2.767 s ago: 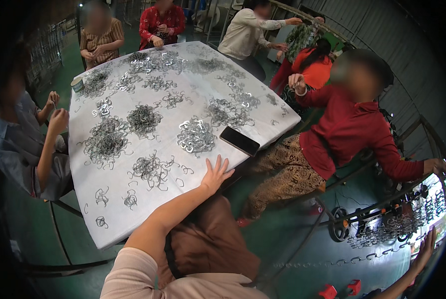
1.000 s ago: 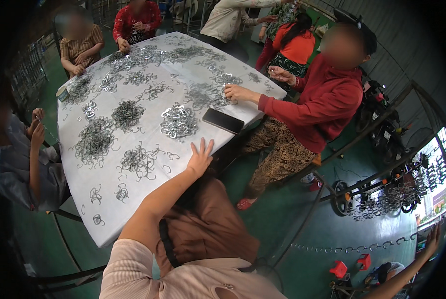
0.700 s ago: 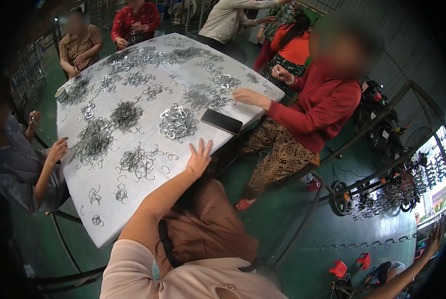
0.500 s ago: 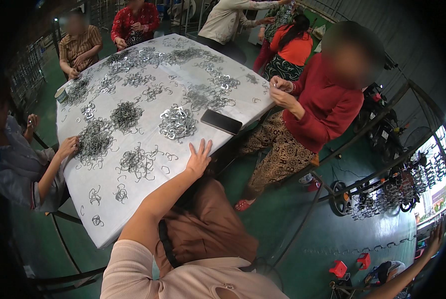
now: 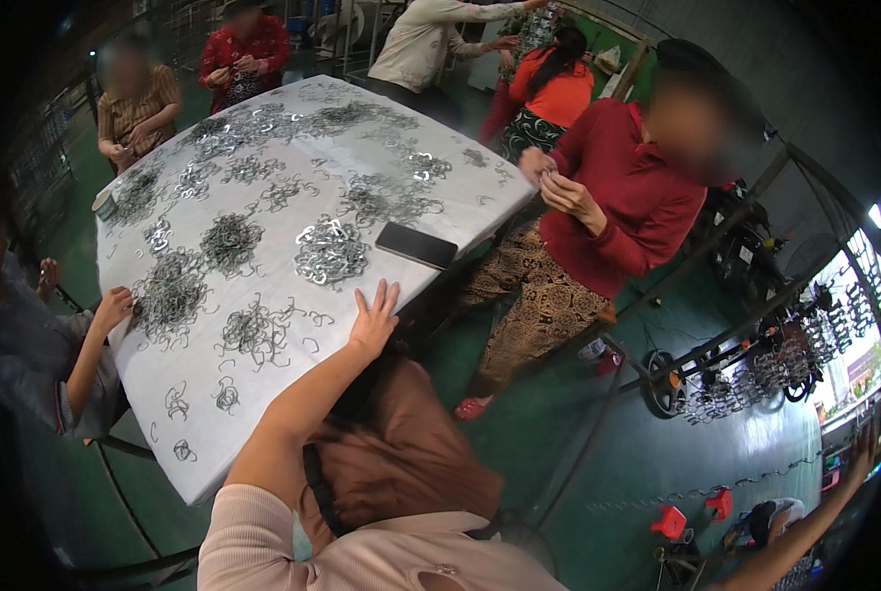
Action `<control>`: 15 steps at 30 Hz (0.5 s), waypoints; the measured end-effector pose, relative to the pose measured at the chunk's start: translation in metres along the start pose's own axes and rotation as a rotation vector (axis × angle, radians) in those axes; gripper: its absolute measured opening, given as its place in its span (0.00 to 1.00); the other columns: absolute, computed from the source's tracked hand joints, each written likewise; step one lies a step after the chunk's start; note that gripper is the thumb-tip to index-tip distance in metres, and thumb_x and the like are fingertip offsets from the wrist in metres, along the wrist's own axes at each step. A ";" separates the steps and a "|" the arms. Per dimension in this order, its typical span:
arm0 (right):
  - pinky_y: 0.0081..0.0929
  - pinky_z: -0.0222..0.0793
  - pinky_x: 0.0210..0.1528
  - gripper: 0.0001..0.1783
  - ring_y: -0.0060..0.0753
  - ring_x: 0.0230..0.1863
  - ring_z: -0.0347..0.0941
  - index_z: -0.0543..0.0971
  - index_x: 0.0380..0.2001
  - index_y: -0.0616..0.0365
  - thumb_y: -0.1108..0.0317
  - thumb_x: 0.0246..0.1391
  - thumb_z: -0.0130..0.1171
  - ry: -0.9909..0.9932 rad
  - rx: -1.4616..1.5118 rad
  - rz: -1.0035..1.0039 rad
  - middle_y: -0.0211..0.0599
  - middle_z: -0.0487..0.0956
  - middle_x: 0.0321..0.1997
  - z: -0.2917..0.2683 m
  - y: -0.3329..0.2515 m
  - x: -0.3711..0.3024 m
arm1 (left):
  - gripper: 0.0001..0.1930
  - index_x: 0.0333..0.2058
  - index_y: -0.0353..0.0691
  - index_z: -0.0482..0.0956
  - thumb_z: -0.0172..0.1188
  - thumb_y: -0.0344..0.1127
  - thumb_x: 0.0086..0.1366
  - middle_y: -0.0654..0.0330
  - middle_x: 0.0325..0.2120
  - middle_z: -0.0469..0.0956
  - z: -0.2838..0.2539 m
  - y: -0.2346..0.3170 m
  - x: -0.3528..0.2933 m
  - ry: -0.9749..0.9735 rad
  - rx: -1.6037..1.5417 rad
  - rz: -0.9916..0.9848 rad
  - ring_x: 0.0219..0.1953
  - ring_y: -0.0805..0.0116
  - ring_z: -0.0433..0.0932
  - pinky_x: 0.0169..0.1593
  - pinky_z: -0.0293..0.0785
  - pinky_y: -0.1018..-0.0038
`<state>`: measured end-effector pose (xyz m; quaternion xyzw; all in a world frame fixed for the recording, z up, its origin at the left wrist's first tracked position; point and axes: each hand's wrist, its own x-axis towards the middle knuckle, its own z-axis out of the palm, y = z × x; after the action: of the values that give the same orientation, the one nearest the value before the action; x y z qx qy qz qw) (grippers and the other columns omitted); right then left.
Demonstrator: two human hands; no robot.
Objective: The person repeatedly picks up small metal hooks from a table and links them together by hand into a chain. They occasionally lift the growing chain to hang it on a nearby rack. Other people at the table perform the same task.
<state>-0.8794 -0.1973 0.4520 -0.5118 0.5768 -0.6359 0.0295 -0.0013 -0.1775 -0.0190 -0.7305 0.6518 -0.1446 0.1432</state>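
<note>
My left hand (image 5: 372,323) lies flat on the near right edge of the white-covered table (image 5: 219,438), its fingers spread and holding nothing. Just beyond its fingertips is a heap of shiny metal hooks (image 5: 330,249). A dark phone (image 5: 417,245) rests to the right of that heap, close to the edge. Left of my hand is a looser pile of thin, dull curved hooks (image 5: 253,333). Out at the far right, my right arm is stretched away from the table; the right hand (image 5: 863,451) is small and dim there, and its fingers are hard to make out.
A co-worker in a red top (image 5: 623,207) stands at the table's right side; another in grey (image 5: 41,335) works at the left. Others are at the far end. A dark metal frame (image 5: 702,266), strings of hanging hooks (image 5: 756,379) and red stools (image 5: 669,522) are on the right.
The view has shifted slightly, so the table sits a little further left. My left hand stays on the table edge. The red-topped co-worker's hands have moved a little.
</note>
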 end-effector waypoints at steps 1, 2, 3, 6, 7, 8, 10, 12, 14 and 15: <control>0.37 0.55 0.65 0.26 0.37 0.66 0.58 0.66 0.62 0.53 0.65 0.60 0.49 -0.012 0.021 -0.004 0.38 0.61 0.67 0.000 0.004 -0.002 | 0.16 0.48 0.58 0.78 0.52 0.43 0.63 0.51 0.67 0.43 0.001 -0.002 -0.001 0.042 -0.003 0.003 0.69 0.43 0.39 0.59 0.48 0.31; 0.36 0.55 0.65 0.25 0.38 0.66 0.58 0.66 0.62 0.54 0.66 0.61 0.48 0.017 0.021 0.012 0.39 0.61 0.67 0.002 0.008 -0.001 | 0.14 0.46 0.57 0.79 0.52 0.42 0.62 0.52 0.67 0.44 0.003 -0.005 -0.003 0.082 -0.005 0.002 0.69 0.45 0.39 0.59 0.47 0.32; 0.35 0.56 0.64 0.25 0.38 0.66 0.58 0.66 0.62 0.54 0.66 0.61 0.47 0.049 0.014 0.022 0.39 0.60 0.68 -0.004 0.014 0.005 | 0.12 0.43 0.57 0.80 0.53 0.42 0.62 0.53 0.67 0.44 0.006 -0.004 -0.004 0.125 -0.015 0.006 0.69 0.46 0.40 0.60 0.47 0.33; 0.34 0.57 0.64 0.26 0.40 0.66 0.59 0.65 0.63 0.54 0.68 0.60 0.45 -0.105 -0.336 -0.295 0.43 0.60 0.68 -0.069 0.021 0.063 | 0.17 0.50 0.57 0.77 0.51 0.43 0.63 0.52 0.68 0.41 0.021 0.015 0.013 0.160 -0.060 0.068 0.69 0.43 0.36 0.60 0.43 0.30; 0.33 0.59 0.63 0.26 0.39 0.65 0.60 0.66 0.62 0.55 0.70 0.59 0.45 -0.087 -0.198 -0.196 0.42 0.61 0.68 -0.079 0.034 0.055 | 0.16 0.49 0.56 0.77 0.51 0.43 0.63 0.52 0.68 0.40 0.026 0.016 0.013 0.171 -0.077 0.063 0.70 0.43 0.35 0.61 0.41 0.30; 0.32 0.60 0.62 0.26 0.38 0.64 0.61 0.66 0.61 0.56 0.72 0.58 0.45 -0.046 -0.062 -0.118 0.41 0.62 0.67 -0.091 0.026 0.039 | 0.16 0.49 0.56 0.77 0.50 0.42 0.63 0.52 0.69 0.39 0.030 0.015 0.018 0.213 -0.105 0.080 0.70 0.43 0.34 0.61 0.40 0.30; 0.26 0.68 0.54 0.24 0.30 0.57 0.68 0.71 0.57 0.59 0.75 0.55 0.49 0.025 -0.234 -0.132 0.34 0.68 0.62 -0.023 0.013 0.002 | 0.15 0.47 0.53 0.78 0.50 0.39 0.63 0.53 0.69 0.39 0.042 -0.007 0.009 0.228 -0.197 0.057 0.70 0.45 0.32 0.63 0.35 0.32; 0.23 0.67 0.52 0.21 0.27 0.49 0.73 0.75 0.55 0.52 0.70 0.57 0.53 0.088 -0.106 -0.019 0.32 0.75 0.55 0.004 -0.023 -0.013 | 0.14 0.45 0.53 0.78 0.51 0.37 0.62 0.53 0.69 0.38 0.044 -0.013 0.010 0.208 -0.193 0.054 0.70 0.45 0.31 0.63 0.33 0.33; 0.23 0.68 0.50 0.18 0.25 0.48 0.73 0.77 0.52 0.50 0.65 0.58 0.55 0.165 -0.070 -0.031 0.30 0.78 0.48 0.045 -0.057 -0.047 | 0.12 0.42 0.51 0.79 0.52 0.33 0.60 0.54 0.69 0.41 0.031 -0.016 0.001 0.211 -0.192 0.049 0.70 0.46 0.33 0.65 0.33 0.36; 0.22 0.67 0.50 0.17 0.24 0.47 0.73 0.78 0.51 0.50 0.65 0.58 0.56 0.223 -0.113 0.009 0.28 0.79 0.47 0.055 -0.074 -0.055 | 0.12 0.40 0.49 0.80 0.54 0.29 0.59 0.54 0.68 0.44 0.025 -0.012 0.000 0.254 -0.233 0.052 0.70 0.47 0.35 0.66 0.34 0.39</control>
<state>-0.7751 -0.1764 0.4637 -0.4362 0.6137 -0.6553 -0.0608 0.0196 -0.1759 -0.0369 -0.7010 0.6957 -0.1552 -0.0223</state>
